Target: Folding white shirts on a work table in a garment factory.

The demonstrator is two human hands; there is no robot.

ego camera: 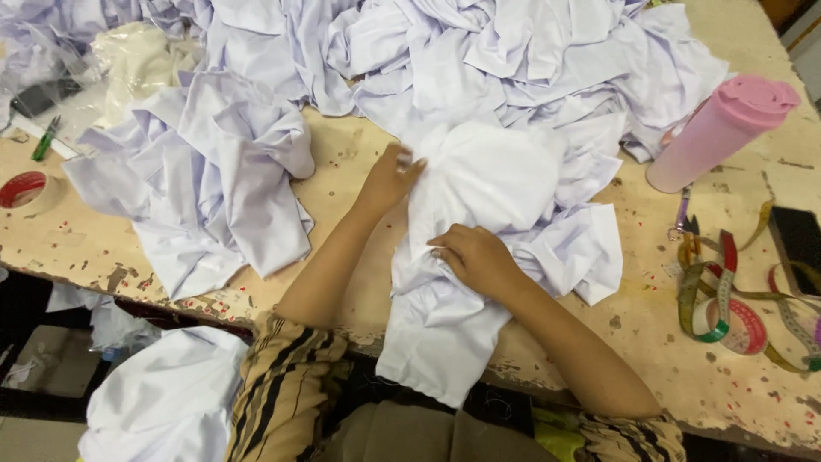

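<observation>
A white garment point(479, 214) lies crumpled across the worn table edge point(68, 248), with one part hanging over the front. My left hand point(391, 177) grips its upper left side, fingers curled into the cloth. My right hand point(476, 257) presses down on the middle of the same garment, fingers bent and pinching a fold. Both forearms reach in from the lower edge of the view.
More white garments are heaped at the back point(479, 51) and at the left point(222, 171). A pink tumbler point(718, 128) stands at the right. Coloured measuring tape point(727, 299), a dark phone point(800, 244), small snips point(684, 214) and a red tape roll point(24, 190) lie about.
</observation>
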